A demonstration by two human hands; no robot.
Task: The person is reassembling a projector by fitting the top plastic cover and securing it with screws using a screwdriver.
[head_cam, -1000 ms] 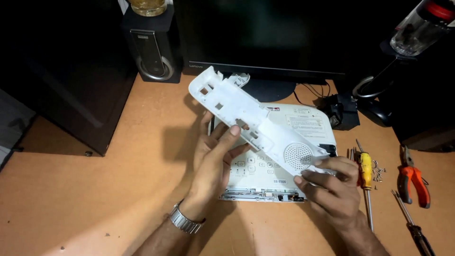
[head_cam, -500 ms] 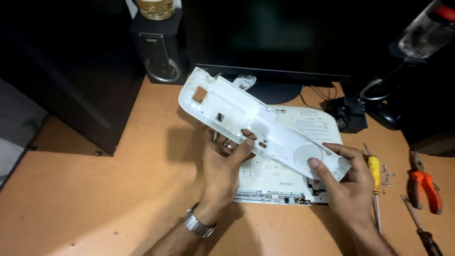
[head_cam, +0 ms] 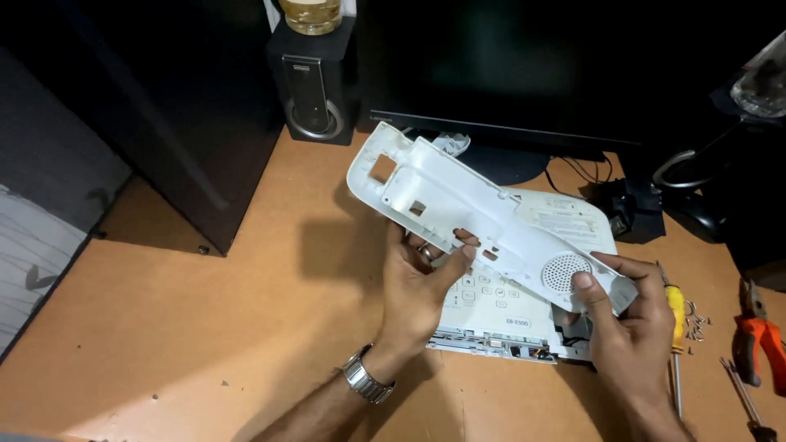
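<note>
Both my hands are up off the desk with the white plastic cover panel (head_cam: 483, 217) held between them, tilted, its far-left end high and its near-right end low. My left hand (head_cam: 417, 286), metal watch (head_cam: 367, 385) at the wrist, pinches the panel's near edge around mid-length, thumb on top and fingers curled behind. My right hand (head_cam: 626, 315) grips the near-right end, thumb pressed just beside the round speaker grille (head_cam: 563, 272), fingers wrapped underneath. Directly below the panel, flat on the brown desk (head_cam: 205, 327), lies the opened white device body (head_cam: 524, 311), button side up. Right of my right hand: a yellow-handled screwdriver (head_cam: 675, 323), a small loose scatter of screws (head_cam: 697, 321), orange-handled pliers (head_cam: 757, 344), and a second, dark screwdriver (head_cam: 741, 397) at the near right edge. Risks as I judge them: the panel is long and thin, so twisting it between two end grips could crack a clip or screw post; the screws lie loose, in no tray, so a brush of my wrist could scatter them. Farther back stand a black speaker (head_cam: 311, 82) with a glass jar (head_cam: 311, 12) of yellowish contents on top, contents not identifiable, and a dark monitor (head_cam: 524, 65).
</note>
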